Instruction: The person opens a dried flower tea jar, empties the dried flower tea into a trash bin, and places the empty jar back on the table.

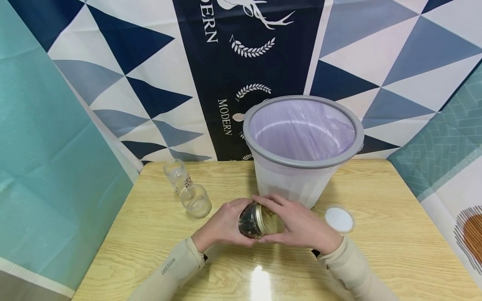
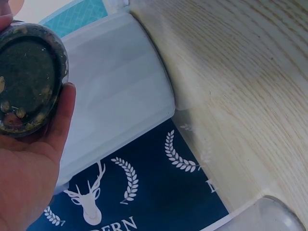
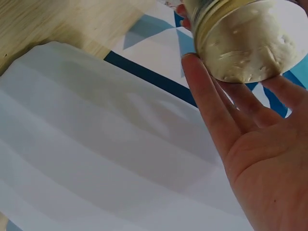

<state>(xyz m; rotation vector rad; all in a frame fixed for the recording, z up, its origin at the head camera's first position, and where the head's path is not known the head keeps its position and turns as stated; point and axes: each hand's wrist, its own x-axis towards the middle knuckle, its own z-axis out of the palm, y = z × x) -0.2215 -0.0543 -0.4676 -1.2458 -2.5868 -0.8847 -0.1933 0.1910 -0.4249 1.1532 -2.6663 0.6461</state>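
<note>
A glass jar [image 1: 248, 222] with dark contents is tipped on its side above the table, in front of the bin. My left hand [image 1: 230, 221] grips its glass body; in the left wrist view the jar's round base [image 2: 30, 79] faces the camera, with pale bits among the dark contents. At the other end is a gold-coloured lid [image 3: 250, 45], its top dented and shiny. Curled around that lid are the fingers of my right hand [image 1: 301, 223]. Whether the lid is loose on the jar, I cannot tell.
Behind my hands stands a white bin [image 1: 291, 182] with a grey rim and purple liner. Two clear glasses, a tall one [image 1: 177, 174] and a short one [image 1: 196, 202], are at the left. A round white disc [image 1: 339, 219] lies right of the bin on the wooden table [image 1: 406, 234].
</note>
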